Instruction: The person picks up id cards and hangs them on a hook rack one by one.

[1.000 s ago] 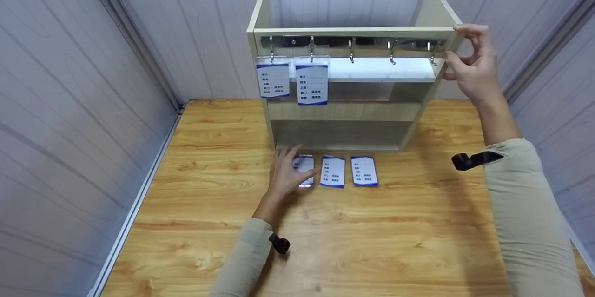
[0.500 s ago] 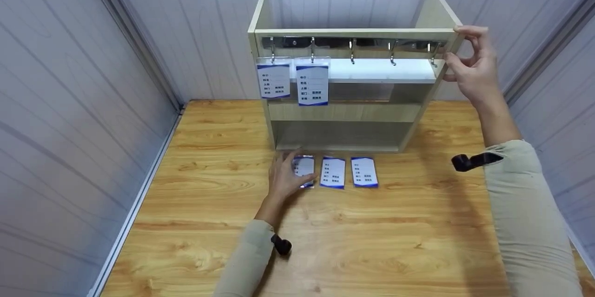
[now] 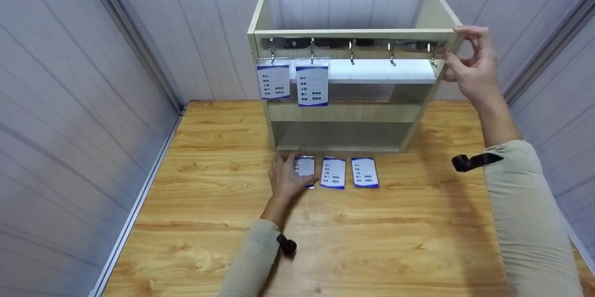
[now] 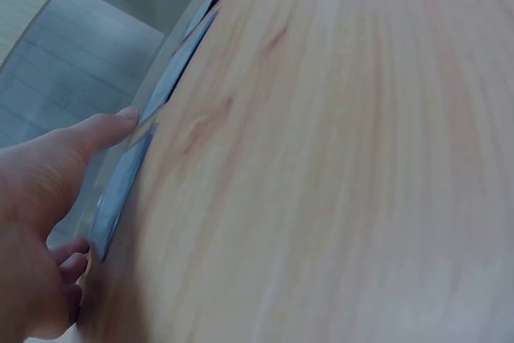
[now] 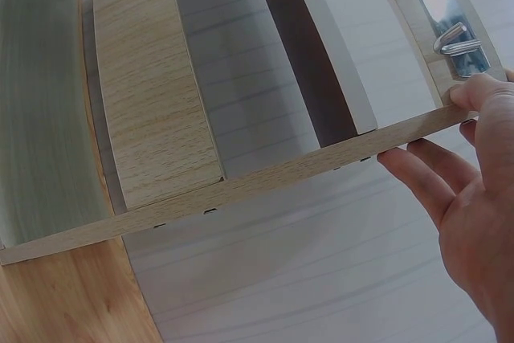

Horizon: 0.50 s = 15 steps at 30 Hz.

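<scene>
5 badges: white, blue edges, black print. Shelf unit: pale wood grain. Tabletop: honey-brown, streaked grain. Hooks: silver. Sleeves: beige.

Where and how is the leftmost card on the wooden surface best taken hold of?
Probably by its two long side edges, from above and the near side: the leftmost card is thin and lies flat, and the shelf unit stands just beyond its far edge.

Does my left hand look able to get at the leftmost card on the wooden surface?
Very likely yes: the left hand spans the leftmost card, no other object appears on top, and the middle card lies apart.
</scene>
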Tool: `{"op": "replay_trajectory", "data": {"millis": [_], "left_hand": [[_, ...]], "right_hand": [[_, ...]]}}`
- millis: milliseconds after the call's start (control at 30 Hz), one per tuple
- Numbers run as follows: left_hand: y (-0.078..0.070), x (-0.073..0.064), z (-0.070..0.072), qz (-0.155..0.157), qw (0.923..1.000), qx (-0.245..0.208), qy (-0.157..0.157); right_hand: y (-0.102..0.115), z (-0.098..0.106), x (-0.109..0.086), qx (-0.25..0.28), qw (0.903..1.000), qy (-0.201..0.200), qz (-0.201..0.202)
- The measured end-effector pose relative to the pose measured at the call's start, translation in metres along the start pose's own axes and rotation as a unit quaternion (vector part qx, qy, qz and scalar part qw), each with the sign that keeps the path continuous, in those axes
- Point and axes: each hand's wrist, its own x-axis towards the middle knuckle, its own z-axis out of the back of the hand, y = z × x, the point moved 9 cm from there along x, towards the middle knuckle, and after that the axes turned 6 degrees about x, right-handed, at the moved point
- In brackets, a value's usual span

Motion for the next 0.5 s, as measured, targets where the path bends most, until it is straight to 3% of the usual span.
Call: {"op": "replay_trajectory", "data": {"millis": [167, 500], "left_hand": [[-0.0002, 0.0008, -0.0034, 0.007, 0.9998, 0.019, -0.005], [0.0003, 0.0007, -0.004, 0.006, 1.0, 0.0, 0.007]], "right_hand": [[0.0002, -0.0007, -0.0008, 0.006, 1.0, 0.005, -0.002], [0.0013, -0.0004, -0.0015, -0.002, 1.0, 0.004, 0.001]]}}
